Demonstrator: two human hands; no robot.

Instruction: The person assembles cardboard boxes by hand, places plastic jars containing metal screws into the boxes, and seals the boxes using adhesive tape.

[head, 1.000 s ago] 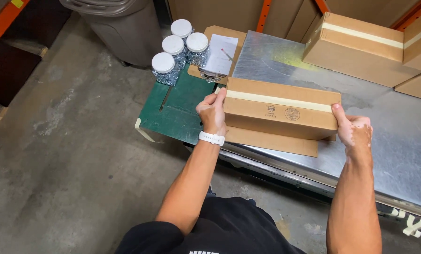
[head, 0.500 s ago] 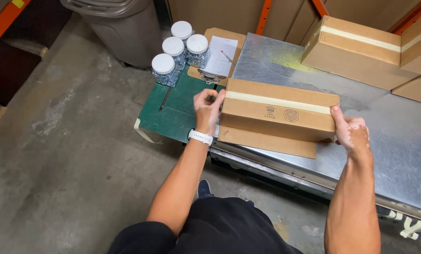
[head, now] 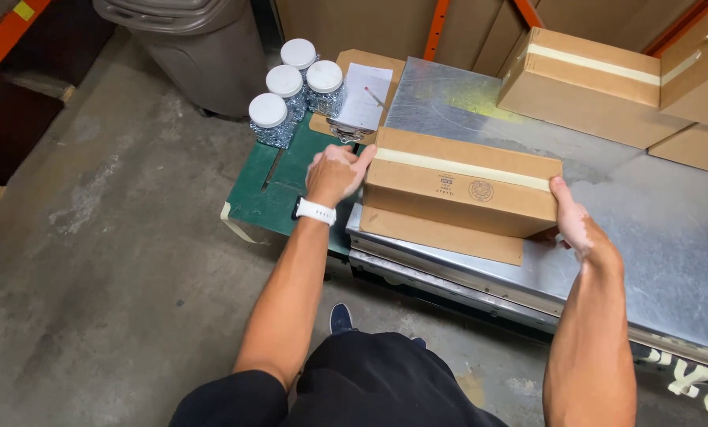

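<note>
A taped brown cardboard box (head: 460, 183) rests on a flat piece of cardboard (head: 441, 236) on the metal table (head: 654, 237). My left hand (head: 334, 174), with a white wristband, presses against the box's left end. The box's right end is gripped by my right hand (head: 575, 221), fingers partly hidden behind it.
Several clear jars with white lids (head: 286, 91) and a clipboard with paper (head: 363, 99) sit on a green stand (head: 275, 190) left of the table. More cardboard boxes (head: 583, 83) lie at the table's back right. A grey bin (head: 196, 43) stands on the concrete floor.
The box has shifted slightly farther onto the table. My left hand has moved from a flat grip to pressing the box's upper left corner.
</note>
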